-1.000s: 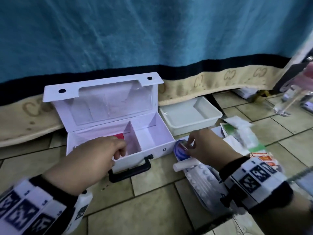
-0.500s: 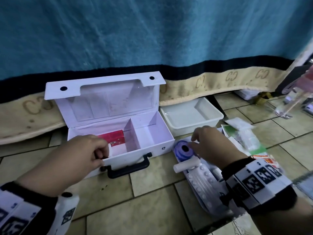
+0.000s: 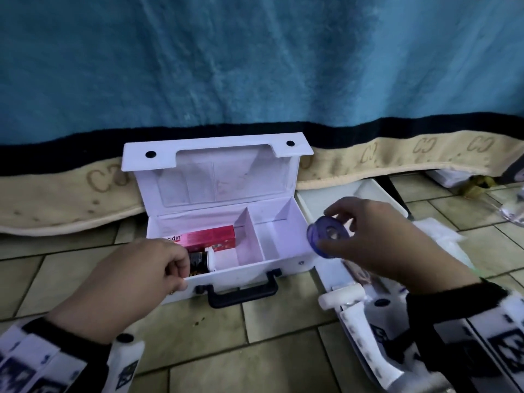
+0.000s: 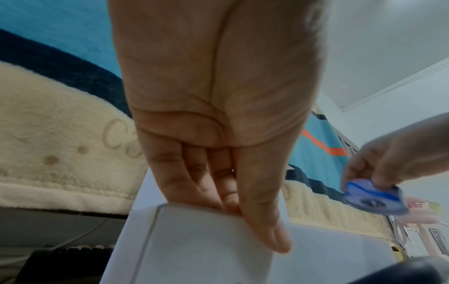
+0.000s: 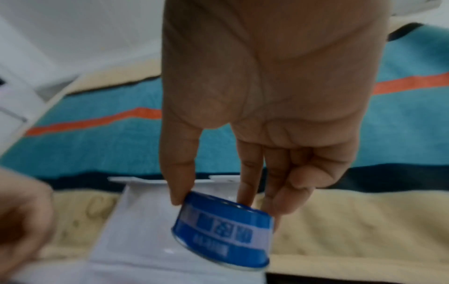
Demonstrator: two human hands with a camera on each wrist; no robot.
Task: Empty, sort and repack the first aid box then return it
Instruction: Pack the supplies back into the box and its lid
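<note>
The white first aid box [image 3: 241, 272] stands open on the tiled floor, its lid leaning back against the blanket. A red carton [image 3: 209, 236] and a dark bottle [image 3: 200, 262] with a white cap lie in its left compartment. The right compartment holds nothing. My left hand [image 3: 181, 273] pinches the box's front wall at the left, thumb outside and fingers inside; the left wrist view shows that grip on the box [image 4: 194, 249]. My right hand [image 3: 337, 222] holds a blue tape roll [image 3: 323, 239] by thumb and fingers above the box's right end. The right wrist view shows the roll [image 5: 223, 236] tilted.
A white tray [image 3: 368, 191] sits right of the box, partly behind my right hand. A white bandage roll [image 3: 341, 297], blister strips [image 3: 363, 330] and a white packet [image 3: 436, 236] lie on the floor at the right. A teal blanket [image 3: 255, 66] hangs behind everything.
My right hand has lifted the blue roll off the floor pile and carried it left and up toward the box. My left hand drew back from the left compartment to the front wall.
</note>
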